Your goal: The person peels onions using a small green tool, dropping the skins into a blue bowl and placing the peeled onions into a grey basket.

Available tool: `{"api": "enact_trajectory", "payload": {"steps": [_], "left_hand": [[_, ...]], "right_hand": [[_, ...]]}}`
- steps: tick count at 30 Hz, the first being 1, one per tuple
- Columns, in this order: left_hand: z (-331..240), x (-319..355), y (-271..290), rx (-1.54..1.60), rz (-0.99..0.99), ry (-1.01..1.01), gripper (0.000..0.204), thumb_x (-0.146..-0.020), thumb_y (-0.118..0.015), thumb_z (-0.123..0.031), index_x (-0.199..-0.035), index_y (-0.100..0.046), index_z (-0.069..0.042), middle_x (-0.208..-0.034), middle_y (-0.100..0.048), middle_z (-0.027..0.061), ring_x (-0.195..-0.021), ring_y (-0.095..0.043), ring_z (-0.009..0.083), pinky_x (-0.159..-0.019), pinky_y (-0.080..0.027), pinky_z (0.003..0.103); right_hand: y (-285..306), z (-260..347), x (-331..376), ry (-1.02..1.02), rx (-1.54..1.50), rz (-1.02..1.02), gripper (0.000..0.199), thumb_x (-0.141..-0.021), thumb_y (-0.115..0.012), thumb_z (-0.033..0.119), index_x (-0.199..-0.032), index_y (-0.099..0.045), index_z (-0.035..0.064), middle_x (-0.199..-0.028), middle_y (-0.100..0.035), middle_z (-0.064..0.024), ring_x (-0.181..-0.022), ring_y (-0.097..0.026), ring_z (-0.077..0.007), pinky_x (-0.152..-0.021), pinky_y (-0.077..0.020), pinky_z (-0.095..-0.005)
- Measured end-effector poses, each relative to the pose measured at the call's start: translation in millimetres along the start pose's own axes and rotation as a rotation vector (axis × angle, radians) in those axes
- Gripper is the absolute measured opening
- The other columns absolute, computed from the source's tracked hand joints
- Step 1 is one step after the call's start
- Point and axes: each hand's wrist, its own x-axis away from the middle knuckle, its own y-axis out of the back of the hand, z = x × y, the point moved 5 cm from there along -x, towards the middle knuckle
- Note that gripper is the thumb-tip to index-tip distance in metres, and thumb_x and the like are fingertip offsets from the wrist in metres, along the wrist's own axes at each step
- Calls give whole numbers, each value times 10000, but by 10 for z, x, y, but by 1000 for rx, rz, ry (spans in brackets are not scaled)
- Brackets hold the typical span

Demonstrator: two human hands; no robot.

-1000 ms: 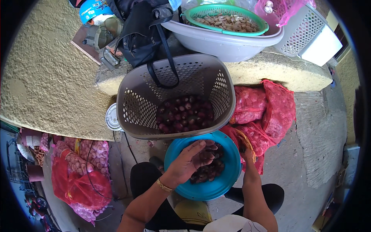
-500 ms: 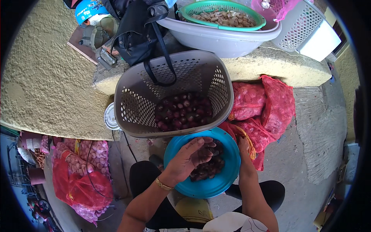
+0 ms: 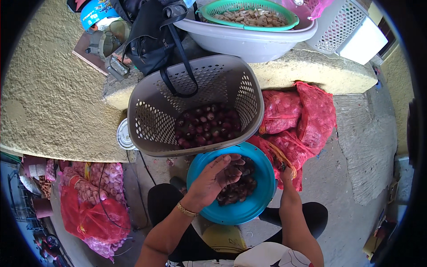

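Two hands at work here, both right at the round blue plastic bowl [image 3: 262, 196] sitting in the person's lap. The left hand [image 3: 213, 180], gold bracelet [image 3: 186, 209] on the wrist, is down inside the bowl, palm down, fingers [image 3: 233, 165] curled about halfway shut over a small clutch of the dark reddish-brown shallots [image 3: 238, 193] piled in there. The right hand [image 3: 287, 171] is at the bowl's right rim, and honestly I can't tell if it's gripping the rim or just resting there; the fingers are hidden.

Looks to me like the gathering-a-handful stage: the clutch is in the hand but not lifted clear of the pile. Whatever move comes next would need the fingers closed tighter so nothing rolls out, and the bowl kept level.

Just beyond the bowl, touching its far rim, is a grey perforated plastic laundry-style basket [image 3: 151, 111], tilted toward the person, with more shallots [image 3: 204, 127] in its bottom. Right of the bowl are bulging red mesh sacks [image 3: 307, 115]; another red mesh sack [image 3: 89, 209] lies well off to its left. Farthest from the bowl, up on the rough concrete ledge [image 3: 311, 66], there's a black strap bag [image 3: 151, 44], a wide white plastic basin [image 3: 249, 42] with a green colander [image 3: 284, 13] of pale peeled pieces in it, and a white lattice crate [image 3: 338, 22].
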Motion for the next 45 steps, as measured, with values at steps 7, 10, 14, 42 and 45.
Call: {"api": "enact_trajectory", "payload": {"steps": [7, 10, 14, 42, 45], "left_hand": [[-34, 33, -24, 22, 1, -16, 324, -999, -539, -297, -1210, -582, -55, -1135, -624, 58, -928, -625, 130, -842, -518, 285], [-46, 50, -3, 22, -4, -24, 334, -1000, -536, -299, -1222, -576, -54, -1140, -624, 61, -931, -627, 132, -845, -518, 285], [-61, 87, 14, 25, -14, -33, 332, -999, -538, -295, -1223, -580, -53, -1150, -623, 68, -932, -629, 136, -851, -517, 292], [-6, 18, -90, -487, -24, -139, 223, -974, -585, -155, -1147, -641, -26, -1093, -619, -10, -1002, -515, 44, -920, -387, 219], [-124, 81, -104, -505, -75, -237, 199, -962, -603, -151, -1109, -656, -28, -1063, -618, -13, -992, -509, 48, -917, -379, 228]], "right_hand": [[61, 18, 753, -658, -543, -551, 353, -879, -595, 311, -1068, -617, 13, -967, -634, -249, -815, -639, -390, -707, -494, -537], [-365, -358, 1243, -1116, -792, -473, 373, -879, -593, 322, -1077, -601, 6, -977, -625, -248, -805, -638, -385, -700, -495, -533], [-548, -347, 1341, -1225, -1001, -418, 399, -879, -591, 336, -1089, -580, -3, -989, -614, -246, -791, -636, -378, -691, -496, -527], [2477, 3614, 1703, 613, -1732, 202, 676, -1019, -421, 444, -1500, -202, 22, -1273, -530, -135, -1046, -563, -172, -884, -485, -319], [2287, 3298, 1360, 467, -1686, 148, 671, -1007, -366, 536, -1427, -363, 13, -1250, -575, -167, -1047, -594, -209, -910, -485, -352]]}}
